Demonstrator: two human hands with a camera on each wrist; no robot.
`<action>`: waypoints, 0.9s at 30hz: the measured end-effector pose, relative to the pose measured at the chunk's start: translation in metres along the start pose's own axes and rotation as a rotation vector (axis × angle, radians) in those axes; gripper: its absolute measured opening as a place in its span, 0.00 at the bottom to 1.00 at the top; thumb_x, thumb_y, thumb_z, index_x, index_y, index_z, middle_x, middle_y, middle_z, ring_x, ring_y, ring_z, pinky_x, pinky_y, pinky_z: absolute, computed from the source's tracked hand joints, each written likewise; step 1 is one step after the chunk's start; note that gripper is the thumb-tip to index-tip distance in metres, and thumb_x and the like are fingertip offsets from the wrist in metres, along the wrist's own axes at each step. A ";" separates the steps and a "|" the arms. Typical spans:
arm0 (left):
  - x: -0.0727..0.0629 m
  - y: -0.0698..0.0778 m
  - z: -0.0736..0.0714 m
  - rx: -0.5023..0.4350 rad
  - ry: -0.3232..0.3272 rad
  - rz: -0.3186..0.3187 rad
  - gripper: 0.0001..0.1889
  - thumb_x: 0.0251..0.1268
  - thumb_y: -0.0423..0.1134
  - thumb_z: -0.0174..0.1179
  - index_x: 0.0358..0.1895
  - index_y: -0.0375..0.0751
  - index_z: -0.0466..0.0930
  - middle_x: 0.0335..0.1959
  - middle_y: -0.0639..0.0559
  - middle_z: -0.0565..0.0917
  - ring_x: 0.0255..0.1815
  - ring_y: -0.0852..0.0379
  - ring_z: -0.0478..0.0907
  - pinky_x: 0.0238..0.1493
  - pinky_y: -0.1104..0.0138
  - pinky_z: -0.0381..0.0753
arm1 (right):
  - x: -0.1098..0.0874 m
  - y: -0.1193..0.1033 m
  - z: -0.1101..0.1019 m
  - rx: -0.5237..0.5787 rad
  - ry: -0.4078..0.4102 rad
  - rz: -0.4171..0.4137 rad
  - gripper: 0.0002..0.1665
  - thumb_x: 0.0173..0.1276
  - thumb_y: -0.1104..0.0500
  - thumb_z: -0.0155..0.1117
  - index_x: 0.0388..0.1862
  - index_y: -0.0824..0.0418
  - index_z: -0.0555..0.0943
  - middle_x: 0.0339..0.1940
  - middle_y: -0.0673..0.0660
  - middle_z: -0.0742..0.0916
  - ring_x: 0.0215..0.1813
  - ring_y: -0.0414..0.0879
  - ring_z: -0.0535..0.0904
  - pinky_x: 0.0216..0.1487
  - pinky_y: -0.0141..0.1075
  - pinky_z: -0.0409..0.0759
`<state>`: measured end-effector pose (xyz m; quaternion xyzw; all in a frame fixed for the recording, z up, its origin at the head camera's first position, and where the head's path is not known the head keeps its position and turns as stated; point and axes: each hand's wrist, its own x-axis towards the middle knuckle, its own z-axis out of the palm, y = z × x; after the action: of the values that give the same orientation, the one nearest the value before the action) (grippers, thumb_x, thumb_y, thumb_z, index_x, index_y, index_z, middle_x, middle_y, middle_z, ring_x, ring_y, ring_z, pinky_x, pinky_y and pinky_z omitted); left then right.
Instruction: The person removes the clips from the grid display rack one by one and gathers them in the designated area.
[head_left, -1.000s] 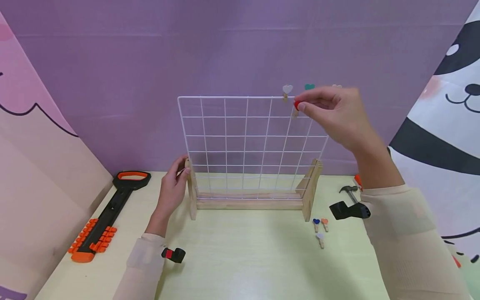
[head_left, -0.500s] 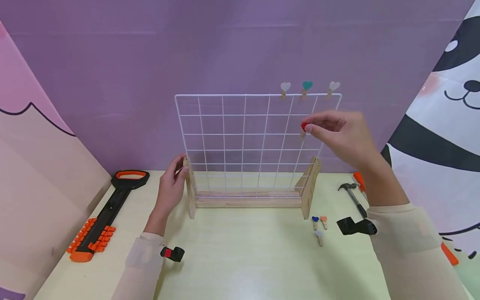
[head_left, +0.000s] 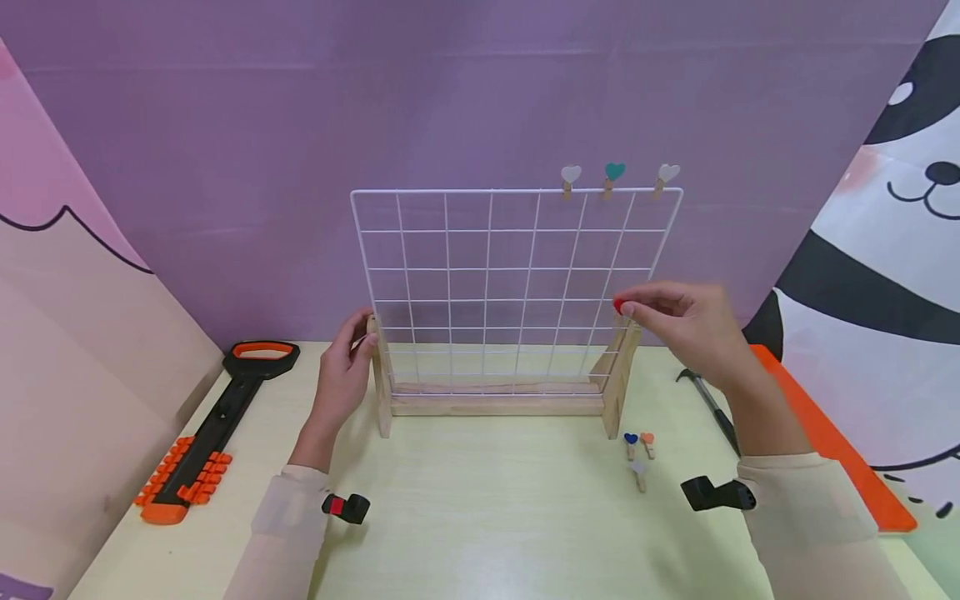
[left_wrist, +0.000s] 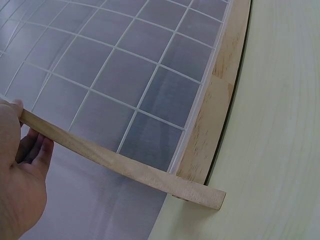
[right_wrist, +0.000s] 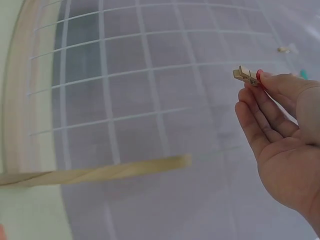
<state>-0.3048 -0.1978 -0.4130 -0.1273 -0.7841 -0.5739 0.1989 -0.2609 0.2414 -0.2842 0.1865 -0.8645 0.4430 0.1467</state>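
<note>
Head view: L hand [head_left: 345,375] pinches wood upright [head_left: 382,381]; R hand [head_left: 684,321] pinches red clip [right_wrist: 246,75] nr wire grid [head_left: 528,269].

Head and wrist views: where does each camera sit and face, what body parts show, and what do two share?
Head: worn on the head, looking forward and down at the wire grid; left hand, right hand and sleeves.
Left wrist: worn there, looking at the wooden stand; left hand grips it.
Right wrist: worn there, looking across the grid; right hand pinches a red-topped clip.
Shared: both wrist views show grid and stand.
</note>
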 end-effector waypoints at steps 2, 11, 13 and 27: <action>0.000 0.000 0.000 -0.003 -0.003 -0.007 0.25 0.82 0.36 0.52 0.77 0.44 0.66 0.73 0.41 0.75 0.74 0.47 0.72 0.77 0.57 0.71 | -0.005 0.011 0.001 -0.003 -0.019 0.008 0.15 0.75 0.58 0.67 0.56 0.63 0.87 0.42 0.38 0.92 0.46 0.32 0.87 0.49 0.17 0.83; 0.000 0.000 0.000 0.010 -0.006 -0.019 0.25 0.82 0.38 0.52 0.77 0.45 0.65 0.74 0.43 0.74 0.75 0.48 0.71 0.77 0.57 0.71 | -0.027 0.046 0.006 -0.005 -0.026 0.049 0.15 0.76 0.57 0.66 0.56 0.62 0.87 0.44 0.37 0.91 0.48 0.28 0.85 0.50 0.17 0.82; 0.000 0.000 0.000 0.013 -0.004 -0.016 0.24 0.82 0.38 0.52 0.77 0.45 0.66 0.73 0.43 0.74 0.75 0.48 0.71 0.77 0.58 0.71 | -0.032 0.052 0.007 -0.006 -0.029 0.073 0.15 0.76 0.56 0.66 0.55 0.62 0.87 0.44 0.39 0.91 0.47 0.28 0.85 0.50 0.17 0.83; -0.001 0.001 0.000 0.013 0.000 -0.006 0.24 0.82 0.38 0.53 0.76 0.44 0.66 0.73 0.42 0.75 0.74 0.47 0.72 0.76 0.58 0.72 | -0.072 0.092 0.005 -0.034 -0.057 0.167 0.16 0.77 0.53 0.64 0.56 0.60 0.87 0.44 0.42 0.91 0.46 0.28 0.85 0.48 0.18 0.83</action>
<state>-0.3032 -0.1977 -0.4131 -0.1240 -0.7882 -0.5695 0.1978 -0.2391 0.3009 -0.3829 0.1240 -0.8882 0.4337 0.0877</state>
